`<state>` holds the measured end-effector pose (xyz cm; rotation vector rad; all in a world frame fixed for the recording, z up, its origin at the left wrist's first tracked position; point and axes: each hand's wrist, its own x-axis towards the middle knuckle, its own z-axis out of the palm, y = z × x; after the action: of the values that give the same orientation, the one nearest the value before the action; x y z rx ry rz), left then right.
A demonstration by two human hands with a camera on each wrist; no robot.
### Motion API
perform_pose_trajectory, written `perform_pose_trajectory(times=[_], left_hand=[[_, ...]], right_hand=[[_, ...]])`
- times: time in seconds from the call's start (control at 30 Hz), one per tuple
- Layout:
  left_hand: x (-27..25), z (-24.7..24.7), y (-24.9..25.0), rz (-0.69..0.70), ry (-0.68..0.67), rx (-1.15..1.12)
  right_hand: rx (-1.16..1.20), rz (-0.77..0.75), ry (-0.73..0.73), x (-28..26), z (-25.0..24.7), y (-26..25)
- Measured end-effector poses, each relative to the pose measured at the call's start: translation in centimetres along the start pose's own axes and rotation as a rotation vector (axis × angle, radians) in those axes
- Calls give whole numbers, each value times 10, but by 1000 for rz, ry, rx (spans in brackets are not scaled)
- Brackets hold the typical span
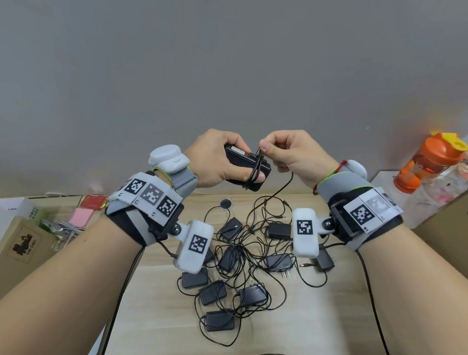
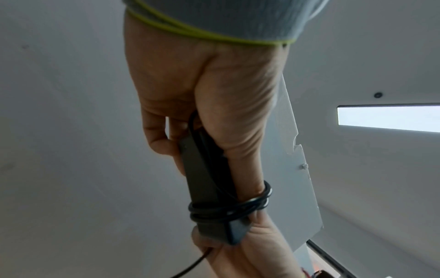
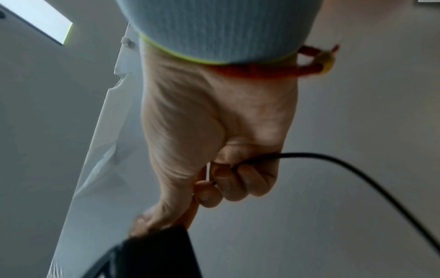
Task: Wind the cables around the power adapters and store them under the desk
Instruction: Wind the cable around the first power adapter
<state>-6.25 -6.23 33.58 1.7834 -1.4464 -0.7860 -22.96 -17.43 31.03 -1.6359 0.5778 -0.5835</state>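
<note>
Above desk (image 1: 161, 297), left grip (image 1: 214, 159) clamps adapter (image 1: 245, 164); right grip (image 1: 290, 153) pinches cable (image 1: 282, 189).

Head view: from above and behind the raised forearms, facing forward and down; takes in both hands, the wooden desk (image 1: 328, 311) and the grey wall behind.

Left wrist view: close under the left hand (image 2: 202, 94), looking along it and upward to a ceiling light (image 2: 388, 117).

Right wrist view: close under the right hand (image 3: 214, 122), likewise angled upward.

Shared by all three: the black adapter (image 1: 246, 168) with its cable (image 2: 228, 208).
</note>
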Motion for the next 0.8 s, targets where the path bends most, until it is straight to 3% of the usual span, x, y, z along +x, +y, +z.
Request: perform_pose_trajectory(times=[0.13, 0.3, 0.53, 0.67, 0.8], left_hand=[[1, 2, 7, 19, 45, -116], [7, 6, 7, 12, 221, -217], [17, -2, -11, -71, 408, -196], [20, -6, -25, -146, 405, -43], [15, -4, -25, -148, 326, 76]], right_hand=[[0, 41, 20, 3, 7, 13], [-74, 107, 12, -1, 21, 21], [-238, 80, -166, -9, 24, 10], [-395, -20, -149, -14, 22, -11], [-369, -83, -65, -13, 11, -30]])
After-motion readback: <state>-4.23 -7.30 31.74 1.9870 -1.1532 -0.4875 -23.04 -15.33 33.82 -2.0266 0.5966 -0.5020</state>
